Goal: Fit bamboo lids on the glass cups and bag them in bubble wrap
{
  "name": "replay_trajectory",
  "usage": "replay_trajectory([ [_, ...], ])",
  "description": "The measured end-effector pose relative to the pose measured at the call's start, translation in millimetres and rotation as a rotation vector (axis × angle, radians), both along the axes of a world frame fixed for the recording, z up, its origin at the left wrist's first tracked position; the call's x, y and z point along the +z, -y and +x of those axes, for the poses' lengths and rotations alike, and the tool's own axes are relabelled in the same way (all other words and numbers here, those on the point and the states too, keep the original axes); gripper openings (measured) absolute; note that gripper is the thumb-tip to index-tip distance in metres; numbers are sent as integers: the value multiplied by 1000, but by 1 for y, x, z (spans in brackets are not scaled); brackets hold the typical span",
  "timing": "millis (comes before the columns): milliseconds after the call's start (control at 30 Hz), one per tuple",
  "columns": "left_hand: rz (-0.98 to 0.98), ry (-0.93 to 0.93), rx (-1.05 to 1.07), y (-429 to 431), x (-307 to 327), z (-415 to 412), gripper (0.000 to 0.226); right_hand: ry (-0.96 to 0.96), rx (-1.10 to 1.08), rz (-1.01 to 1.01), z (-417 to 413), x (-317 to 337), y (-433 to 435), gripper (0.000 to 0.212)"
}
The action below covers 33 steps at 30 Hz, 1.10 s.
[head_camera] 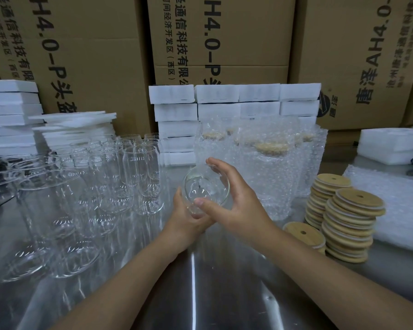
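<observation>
A clear glass cup [204,186] is held above the steel table, tilted with its open mouth toward me. My left hand [185,217] grips its lower part from beneath. My right hand [234,201] curls round its rim, thumb in front and fingers behind. Several empty glass cups [138,167] stand in a group at the left. Stacks of round bamboo lids [353,220] with centre holes sit at the right, one lid [303,232] lying nearer me. Behind my hands stand bagged cups [267,158] in bubble wrap with lids on.
White foam blocks [236,101] are stacked behind the bagged cups and at the far left [12,115]. Big cardboard cartons [93,51] form a wall at the back. A bubble wrap sheet [398,203] lies at the right. The steel table [200,294] extends toward me.
</observation>
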<state>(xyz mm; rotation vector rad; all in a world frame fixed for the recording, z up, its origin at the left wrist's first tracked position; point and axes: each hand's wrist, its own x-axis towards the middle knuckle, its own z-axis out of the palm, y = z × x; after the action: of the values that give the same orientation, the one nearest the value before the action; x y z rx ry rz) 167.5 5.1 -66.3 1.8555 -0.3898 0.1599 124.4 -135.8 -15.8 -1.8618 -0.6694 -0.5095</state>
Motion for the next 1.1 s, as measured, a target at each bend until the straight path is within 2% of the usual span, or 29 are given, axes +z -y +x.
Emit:
replay_trajectory([
  [100, 25, 42, 40, 1, 4, 1, 76, 26, -10, 8, 0, -2, -1, 75],
  [167, -39, 123, 88, 3, 7, 1, 103, 31, -13, 29, -1, -2, -2, 78],
  [233, -114, 190, 75, 3, 8, -1, 119, 36, -24, 53, 0, -3, -1, 82],
  [300, -148, 224, 74, 1, 9, -3, 119, 45, -29, 63, 1, -3, -1, 80],
  [500, -267, 178, -5, 8, 14, -14, 88, 131, 7, 118, -1, -3, -1, 50],
  [567, -264, 103, -44, 12, 16, -18, 79, 123, 13, 124, 1, -5, -1, 48],
  [700, -164, -125, -53, 14, 17, -23, 103, 54, -21, 83, 4, -7, 1, 51],
  [733, -145, -150, -36, 14, 19, -24, 102, 31, -16, 88, 5, -8, 2, 51],
  [833, -189, -233, -48, 13, 20, -23, 93, -7, -3, 77, 7, -11, 3, 47],
  [967, -195, -365, -66, 7, 22, -20, 107, 14, 12, 19, 7, -11, 1, 40],
  [1100, -243, -477, -151, 3, 26, -14, 111, 52, 29, -55, 7, -11, 3, 45],
])
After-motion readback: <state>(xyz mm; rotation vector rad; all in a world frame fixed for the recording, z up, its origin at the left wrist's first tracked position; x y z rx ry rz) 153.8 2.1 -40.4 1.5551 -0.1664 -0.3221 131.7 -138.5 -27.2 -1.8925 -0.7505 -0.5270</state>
